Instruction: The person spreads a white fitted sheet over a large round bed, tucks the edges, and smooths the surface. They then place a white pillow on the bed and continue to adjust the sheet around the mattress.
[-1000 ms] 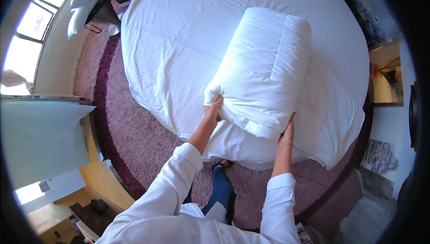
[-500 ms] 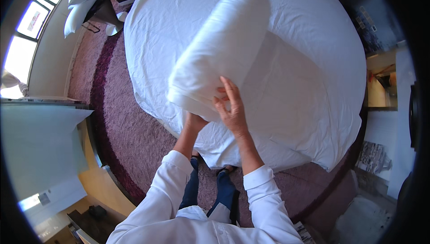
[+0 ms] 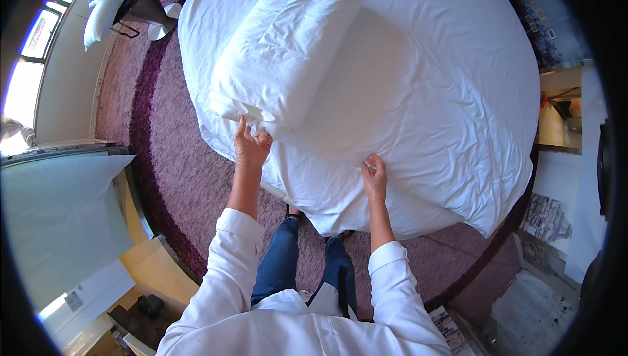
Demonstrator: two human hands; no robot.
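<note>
I stand at the near edge of the round bed [image 3: 458,94]; purple carpet [image 3: 170,160] leaves open room to the left; a chair [image 3: 140,6] piled with pillows [image 3: 104,0] sits far left; the folded duvet [image 3: 288,42] lies on the bed's left part, long axis running near-left to far-right; my left hand [image 3: 250,147] fingers grip its near corner; my right hand [image 3: 375,176] fingers pinch the sheet [image 3: 340,179].

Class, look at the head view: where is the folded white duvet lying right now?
The folded white duvet lies on the round white bed, in the upper left of the head view. Its near corner is in the left hand; the right hand rests on the sheet, apart from it.
</note>
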